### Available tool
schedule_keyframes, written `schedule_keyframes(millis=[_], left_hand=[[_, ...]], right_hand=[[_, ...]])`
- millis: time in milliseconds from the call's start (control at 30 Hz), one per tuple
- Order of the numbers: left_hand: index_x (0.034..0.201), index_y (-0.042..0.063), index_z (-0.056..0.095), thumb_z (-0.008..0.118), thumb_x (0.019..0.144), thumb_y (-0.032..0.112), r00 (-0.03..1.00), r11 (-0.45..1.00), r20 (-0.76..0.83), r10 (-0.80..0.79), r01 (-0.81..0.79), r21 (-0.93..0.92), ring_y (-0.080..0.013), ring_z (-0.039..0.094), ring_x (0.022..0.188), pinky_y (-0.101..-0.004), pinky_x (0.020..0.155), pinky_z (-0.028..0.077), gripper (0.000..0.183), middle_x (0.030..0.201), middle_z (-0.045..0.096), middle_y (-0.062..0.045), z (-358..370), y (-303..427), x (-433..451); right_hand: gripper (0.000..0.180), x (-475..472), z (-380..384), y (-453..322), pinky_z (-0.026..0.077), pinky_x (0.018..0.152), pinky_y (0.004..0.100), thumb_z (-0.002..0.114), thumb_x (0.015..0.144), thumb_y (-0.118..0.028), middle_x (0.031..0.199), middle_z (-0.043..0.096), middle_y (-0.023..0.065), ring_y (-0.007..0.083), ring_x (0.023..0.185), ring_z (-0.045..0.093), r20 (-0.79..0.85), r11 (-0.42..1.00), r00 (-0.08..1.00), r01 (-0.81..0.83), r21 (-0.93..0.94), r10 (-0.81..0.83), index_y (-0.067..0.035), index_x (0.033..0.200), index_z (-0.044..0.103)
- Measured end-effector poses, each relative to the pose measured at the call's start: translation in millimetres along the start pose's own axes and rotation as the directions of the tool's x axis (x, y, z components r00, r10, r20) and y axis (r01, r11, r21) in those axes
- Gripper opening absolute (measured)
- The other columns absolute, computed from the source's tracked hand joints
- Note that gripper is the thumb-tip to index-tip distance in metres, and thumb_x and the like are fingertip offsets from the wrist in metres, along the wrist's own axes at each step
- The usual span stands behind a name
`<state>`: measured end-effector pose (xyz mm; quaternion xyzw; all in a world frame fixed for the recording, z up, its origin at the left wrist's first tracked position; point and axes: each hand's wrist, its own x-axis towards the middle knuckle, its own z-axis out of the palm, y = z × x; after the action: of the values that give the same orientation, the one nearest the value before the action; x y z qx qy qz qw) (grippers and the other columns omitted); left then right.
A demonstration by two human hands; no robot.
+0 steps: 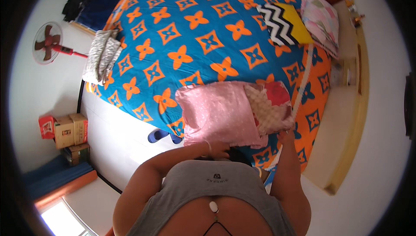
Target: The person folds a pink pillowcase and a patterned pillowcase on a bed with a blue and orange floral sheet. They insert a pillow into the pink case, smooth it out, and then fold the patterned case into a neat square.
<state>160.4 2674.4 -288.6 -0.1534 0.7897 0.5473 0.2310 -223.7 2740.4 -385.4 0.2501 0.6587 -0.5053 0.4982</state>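
Observation:
A pillow (271, 106) lies on the near edge of a bed, partly inside a pink pillowcase (217, 112). Its bare right end shows a patterned cover with a red patch. My right hand (286, 136) is at the pillow's lower right corner, fingers against the fabric; whether they grip it is hard to make out. My left hand (219, 150) lies along the pillowcase's near edge, close to my body, partly in shadow. A blue and orange patterned bedsheet (195, 41) covers the bed beneath.
A yellow, black and white cushion (286, 24) and a floral pillow (320, 21) lie at the upper right. Folded cloth (102, 57) rests on the bed's left edge. Blue slippers (158, 136), cardboard boxes (66, 132) and a red fan (48, 42) stand left. A wooden headboard (351, 122) borders the right.

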Motion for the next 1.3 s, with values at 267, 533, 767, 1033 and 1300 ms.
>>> schedule_keyframes(millis=[267,533,767,1033,1300], left_hand=[[0.099,0.001,0.060,0.057,0.081,0.033,0.709,0.831,-0.525,-0.471,0.556,0.004,-0.0366,0.059,0.095,-0.0450,0.086,0.046,0.037,0.097,0.064,-0.022,-2.7,-164.3,42.2],[0.093,0.004,0.062,0.059,0.080,0.026,0.591,0.899,-0.798,-0.117,0.405,0.169,-0.0353,0.056,0.097,-0.0442,0.084,0.045,0.026,0.094,0.063,-0.017,-88.6,-139.0,138.5],[0.112,0.005,0.057,0.059,0.081,0.038,0.692,0.621,-0.668,-0.275,0.658,0.426,-0.0319,0.052,0.109,-0.0434,0.091,0.042,0.045,0.112,0.055,-0.013,-143.8,-60.3,239.6],[0.104,0.007,0.064,0.060,0.084,0.033,0.588,0.467,-0.587,-0.556,0.806,0.364,-0.0303,0.061,0.104,-0.0396,0.080,0.052,0.033,0.116,0.059,-0.014,-229.5,-94.7,281.9],[0.099,0.010,0.068,0.055,0.087,0.023,0.565,0.475,-0.549,-0.616,0.822,0.313,-0.0283,0.063,0.101,-0.0398,0.078,0.053,0.022,0.107,0.066,-0.010,-215.3,-114.7,333.5]], right_hand=[[0.021,101.2,-104.6,79.8,0.038,0.048,0.0288,0.055,0.089,-0.023,0.070,0.059,0.0074,0.0161,0.054,0.049,0.206,0.876,0.938,0.335,-0.346,-0.278,-0.004,0.085,0.061],[0.050,43.7,112.2,88.3,0.045,0.079,0.0272,0.058,0.087,-0.043,0.098,0.064,0.0079,0.0140,0.091,0.059,0.563,0.450,0.799,0.432,-0.782,0.210,0.001,0.111,0.061],[0.035,23.1,109.8,87.6,0.042,0.088,0.0304,0.064,0.084,-0.017,0.114,0.059,0.0090,0.0162,0.105,0.054,0.823,0.608,0.547,0.709,-0.357,-0.154,-0.001,0.115,0.056],[0.037,111.1,34.6,-42.4,0.046,0.083,0.0414,0.064,0.080,-0.018,0.108,0.059,0.0195,0.0342,0.101,0.056,0.374,0.182,0.599,0.666,-0.723,-0.708,-0.002,0.113,0.057],[0.081,178.6,6.5,-89.2,0.043,0.092,0.0375,0.085,0.055,-0.033,0.123,0.057,0.0147,0.0291,0.112,0.053,0.366,0.623,0.920,0.371,-0.689,-0.142,-0.004,0.124,0.052]])
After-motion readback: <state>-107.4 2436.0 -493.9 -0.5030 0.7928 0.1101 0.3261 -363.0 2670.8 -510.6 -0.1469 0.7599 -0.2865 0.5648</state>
